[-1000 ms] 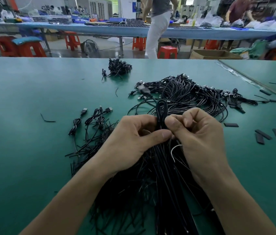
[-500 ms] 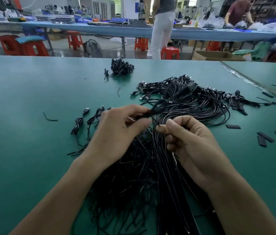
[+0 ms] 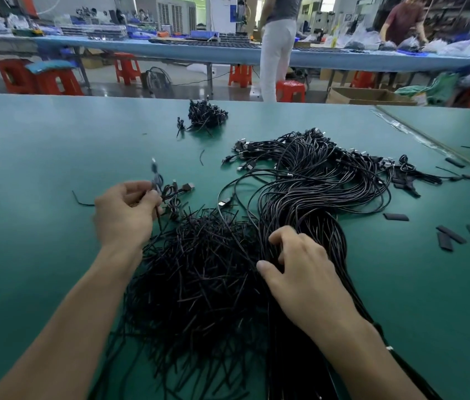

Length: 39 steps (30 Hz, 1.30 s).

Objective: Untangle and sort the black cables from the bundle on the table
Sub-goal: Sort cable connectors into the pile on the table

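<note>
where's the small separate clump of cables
In the head view, the small clump sits alone near the far edge of the green table, beyond the left hand and left of the big cable bundle.

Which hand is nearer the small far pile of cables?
Left. Left hand, holding a cable, is front-left of the pile; right hand rests farther back on the bundle.

A single wide-angle view comes from the person's head, facing forward and down over the green desk (image 3: 40,168). It sits close above the left hand (image 3: 125,210) and right hand (image 3: 300,272). The desk's far edge and the workshop (image 3: 176,70) beyond fill the top.
</note>
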{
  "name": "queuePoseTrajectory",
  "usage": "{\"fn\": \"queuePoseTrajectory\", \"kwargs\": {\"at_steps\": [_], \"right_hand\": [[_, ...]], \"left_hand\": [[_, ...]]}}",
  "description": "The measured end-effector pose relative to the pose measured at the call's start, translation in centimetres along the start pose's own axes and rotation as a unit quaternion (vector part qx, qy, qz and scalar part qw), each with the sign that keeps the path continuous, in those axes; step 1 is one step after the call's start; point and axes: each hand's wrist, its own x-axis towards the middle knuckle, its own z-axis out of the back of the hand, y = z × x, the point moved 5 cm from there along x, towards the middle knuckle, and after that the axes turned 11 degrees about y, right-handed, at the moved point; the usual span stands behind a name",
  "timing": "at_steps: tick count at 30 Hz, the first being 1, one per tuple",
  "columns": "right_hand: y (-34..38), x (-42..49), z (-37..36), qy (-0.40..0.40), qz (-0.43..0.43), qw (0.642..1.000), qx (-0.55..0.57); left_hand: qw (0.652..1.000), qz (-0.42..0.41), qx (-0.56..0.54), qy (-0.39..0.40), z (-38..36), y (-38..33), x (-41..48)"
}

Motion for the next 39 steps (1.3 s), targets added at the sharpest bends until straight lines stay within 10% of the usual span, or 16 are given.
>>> {"fn": "queuePoseTrajectory", "kwargs": {"at_steps": [9, 14, 18, 23, 30, 39], "right_hand": [[-0.5, 0.0, -0.2, -0.045, -0.027, 0.999, -0.006], [-1.2, 0.5, -0.4, -0.028, -0.041, 0.998, 0.027], [-1.3, 0.7, -0.2, -0.035, -0.03, 0.998, 0.053], [-0.4, 0.5, 1.0, -0.098, 0.018, 0.993, 0.064], [6.1, -2.1, 3.5, 0.091, 0.242, 0.947, 0.19], [9.7, -5.5, 3.5, 0.314, 0.31, 0.891, 0.108]], "left_hand": [[0.961, 0.001, 0.252, 0.114, -2.5, 0.1, -0.8], [0.9, -0.044, 0.431, 0.05, -3.0, -2.0, -2.5], [0.922, -0.167, 0.342, 0.065, -4.6, -4.6, -4.6], [0.927, -0.18, 0.201, 0.26, -7.4, -5.4, -6.9], [0.878, -0.202, 0.12, 0.417, -9.5, -4.3, -8.7], [0.968, -0.097, -0.114, 0.2, -6.9, -5.4, -6.6]]}}
